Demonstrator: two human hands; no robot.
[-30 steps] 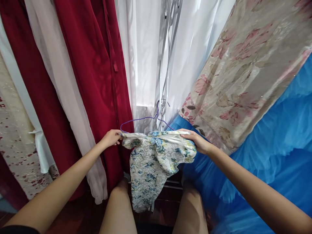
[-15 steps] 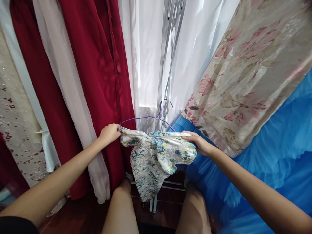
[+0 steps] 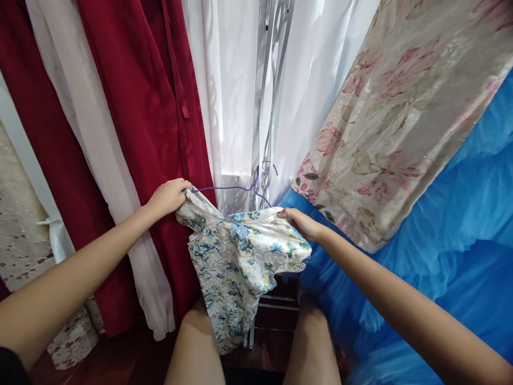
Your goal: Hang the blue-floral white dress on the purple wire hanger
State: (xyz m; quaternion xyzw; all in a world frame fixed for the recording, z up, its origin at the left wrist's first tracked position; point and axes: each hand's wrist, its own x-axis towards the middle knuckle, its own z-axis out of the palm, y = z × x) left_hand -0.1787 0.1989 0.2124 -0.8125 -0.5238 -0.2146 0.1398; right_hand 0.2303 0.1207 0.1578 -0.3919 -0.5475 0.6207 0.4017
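A white garment with blue and yellow flowers (image 3: 236,262) hangs between my two hands, above my knees. At its upper left corner, my left hand (image 3: 168,197) is closed on the cloth, with the end of a purple wire hanger (image 3: 228,187) at its fingers. My right hand (image 3: 300,222) pinches the garment's top edge on the right, thumb on the near side. The hanger rises behind the garment's top edge, and its hook points up. Its right arm passes behind the cloth, so that end is hidden.
Long red cloth (image 3: 132,107) and a pale sheer panel (image 3: 92,117) hang on the left. White fabric (image 3: 236,107) and silvery strips (image 3: 266,96) hang ahead. To the right are a floral gown (image 3: 385,139) and blue tulle (image 3: 409,299). Metal rack bars (image 3: 278,302) stand low near the dark floor.
Both hands have shifted left with the garment. My left hand has risen and tilted that corner up, and the garment's lower part hangs further down. The view has turned slightly.
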